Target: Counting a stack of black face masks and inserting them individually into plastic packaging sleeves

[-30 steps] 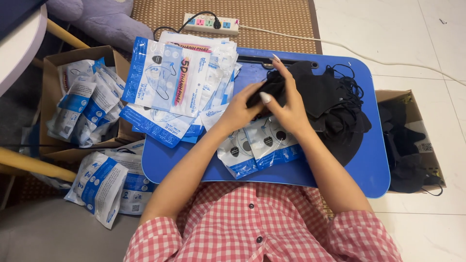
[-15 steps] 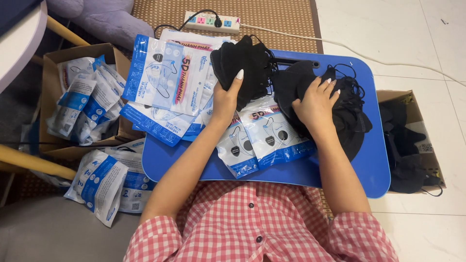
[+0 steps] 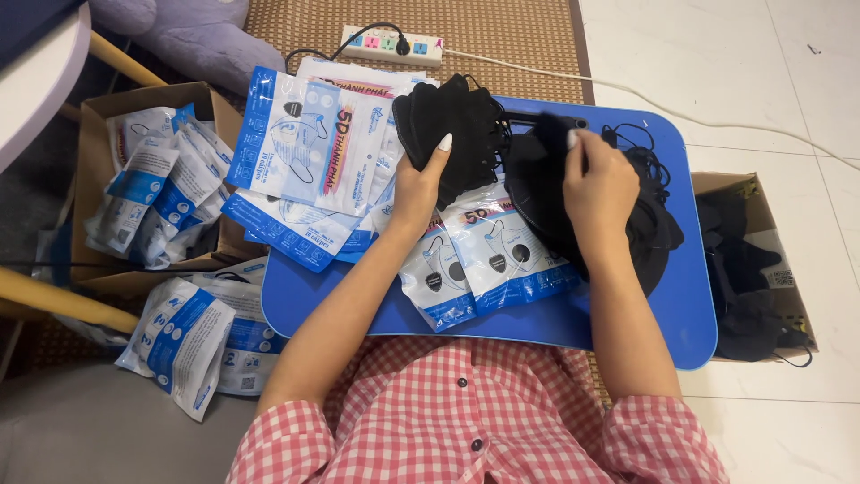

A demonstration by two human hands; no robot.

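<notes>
My left hand (image 3: 421, 184) grips a small stack of black face masks (image 3: 452, 130), lifted over the far side of the blue lap table (image 3: 690, 305). My right hand (image 3: 598, 184) rests on a larger pile of black masks (image 3: 645, 242) on the table's right half, fingers pinching its top layer. Between my forearms lie two blue-and-white mask pouches (image 3: 502, 255). A spread of empty blue-and-white pouches (image 3: 309, 152) covers the table's left end.
A cardboard box (image 3: 94, 116) at left holds filled pouches (image 3: 157, 193); more pouches (image 3: 193, 336) lie on the floor below it. Another box (image 3: 766, 202) with black masks stands at right. A power strip (image 3: 390, 42) lies on the woven mat behind the table.
My hands, together on the black masks a second ago, have parted. The left hand carried a stack of masks up and to the left; the right stayed on the pile.
</notes>
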